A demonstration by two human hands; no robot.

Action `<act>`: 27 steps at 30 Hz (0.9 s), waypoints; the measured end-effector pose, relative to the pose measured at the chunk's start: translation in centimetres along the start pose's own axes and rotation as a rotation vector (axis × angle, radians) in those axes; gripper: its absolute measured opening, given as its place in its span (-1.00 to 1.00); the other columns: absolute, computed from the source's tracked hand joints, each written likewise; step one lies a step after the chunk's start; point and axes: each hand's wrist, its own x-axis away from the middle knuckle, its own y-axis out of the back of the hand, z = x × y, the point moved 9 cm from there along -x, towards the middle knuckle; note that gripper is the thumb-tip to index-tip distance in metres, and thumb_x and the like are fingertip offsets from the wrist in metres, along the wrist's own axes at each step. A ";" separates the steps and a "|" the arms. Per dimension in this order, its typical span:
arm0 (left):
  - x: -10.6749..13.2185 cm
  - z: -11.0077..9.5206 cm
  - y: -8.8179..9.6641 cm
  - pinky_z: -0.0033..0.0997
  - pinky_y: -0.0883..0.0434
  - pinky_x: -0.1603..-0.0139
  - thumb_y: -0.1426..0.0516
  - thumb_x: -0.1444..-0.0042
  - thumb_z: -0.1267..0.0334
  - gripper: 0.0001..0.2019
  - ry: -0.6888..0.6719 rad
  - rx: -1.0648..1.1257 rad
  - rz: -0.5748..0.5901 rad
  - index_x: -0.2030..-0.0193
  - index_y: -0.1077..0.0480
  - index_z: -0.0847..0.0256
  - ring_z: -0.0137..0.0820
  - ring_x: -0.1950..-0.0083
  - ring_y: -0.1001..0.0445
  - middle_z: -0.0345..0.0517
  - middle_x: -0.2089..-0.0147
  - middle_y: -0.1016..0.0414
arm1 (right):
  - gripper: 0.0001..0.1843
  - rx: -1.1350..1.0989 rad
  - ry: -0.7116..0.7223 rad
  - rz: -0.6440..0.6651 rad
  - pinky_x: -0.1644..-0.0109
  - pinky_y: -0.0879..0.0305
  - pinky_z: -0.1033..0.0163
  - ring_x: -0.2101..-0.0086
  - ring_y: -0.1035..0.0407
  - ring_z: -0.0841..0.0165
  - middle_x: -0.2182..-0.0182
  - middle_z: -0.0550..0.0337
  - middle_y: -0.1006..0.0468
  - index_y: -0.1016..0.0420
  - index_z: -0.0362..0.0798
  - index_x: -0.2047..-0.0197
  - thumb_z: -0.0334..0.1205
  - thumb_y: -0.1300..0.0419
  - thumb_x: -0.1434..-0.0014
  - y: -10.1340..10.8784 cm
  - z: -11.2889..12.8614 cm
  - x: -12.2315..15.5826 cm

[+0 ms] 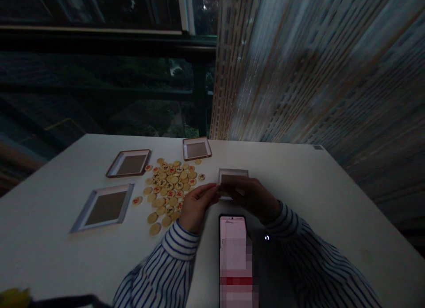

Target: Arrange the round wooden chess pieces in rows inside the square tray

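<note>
Both my hands meet over the white table (315,197), in front of a small square tray (234,175). My left hand (195,206) and my right hand (254,197) have their fingertips pinched together on something small between them, which looks like one round wooden disc; it is mostly hidden. A heap of several round wooden game pieces (169,186) with red and black marks lies just left of my left hand. Both arms wear blue-striped white sleeves.
Three more shallow square trays lie on the table: one at the left front (104,208), one behind it (129,163), one at the back middle (197,148). A phone (235,255) with a lit screen lies between my forearms. A dark window and a curtain stand behind.
</note>
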 end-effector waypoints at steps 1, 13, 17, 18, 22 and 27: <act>0.0 -0.2 -0.2 -0.49 -0.41 0.25 -0.30 0.23 0.22 -0.68 -0.003 -0.003 0.005 0.27 -0.50 0.27 -0.45 0.33 -0.49 -0.06 0.32 -0.56 | -0.79 0.009 0.009 -0.009 0.23 -0.31 0.30 0.33 -0.39 0.43 0.34 0.14 -0.54 -0.46 -0.04 0.17 -0.31 -0.04 -0.18 0.2 0.1 0.0; -1.0 0.0 -1.7 -0.49 -0.40 0.26 -0.28 0.19 0.20 -0.69 -0.027 -0.002 0.042 0.27 -0.50 0.29 -0.46 0.34 -0.48 -0.06 0.33 -0.55 | -0.80 0.121 0.025 -0.029 0.20 -0.31 0.25 0.29 -0.39 0.40 0.31 0.10 -0.53 -0.42 -0.07 0.15 -0.32 -0.10 -0.13 0.7 -1.0 0.0; -1.2 0.5 -1.4 -0.48 -0.40 0.28 -0.28 0.19 0.19 -0.69 -0.020 -0.001 0.032 0.27 -0.49 0.29 -0.46 0.35 -0.47 -0.06 0.34 -0.55 | -0.78 0.126 0.038 -0.014 0.17 -0.31 0.24 0.27 -0.39 0.40 0.28 0.10 -0.52 -0.41 -0.06 0.12 -0.30 -0.11 -0.13 0.4 -1.2 0.0; -1.2 0.5 -1.4 -0.49 -0.39 0.28 -0.27 0.19 0.19 -0.69 -0.023 -0.002 0.034 0.26 -0.49 0.29 -0.46 0.35 -0.47 -0.06 0.33 -0.55 | -0.76 0.123 0.045 -0.009 0.16 -0.30 0.23 0.26 -0.39 0.39 0.27 0.10 -0.52 -0.40 -0.05 0.10 -0.30 -0.11 -0.13 0.3 -1.2 0.0; -1.2 0.5 -1.5 -0.49 -0.39 0.29 -0.26 0.17 0.18 -0.70 -0.018 -0.009 0.040 0.26 -0.49 0.29 -0.45 0.35 -0.47 -0.06 0.33 -0.55 | -0.73 0.127 0.060 0.011 0.14 -0.30 0.20 0.23 -0.38 0.36 0.25 0.09 -0.51 -0.38 -0.04 0.06 -0.26 -0.12 -0.14 -0.1 -1.3 -0.1; -1.0 0.7 -1.5 -0.52 -0.39 0.31 -0.26 0.15 0.18 -0.71 0.003 -0.033 0.042 0.25 -0.48 0.27 -0.48 0.37 -0.47 -0.09 0.34 -0.55 | -0.73 0.166 0.055 0.034 0.13 -0.28 0.17 0.19 -0.37 0.33 0.22 0.08 -0.51 -0.38 -0.04 0.07 -0.19 -0.12 -0.15 -0.4 -1.5 0.0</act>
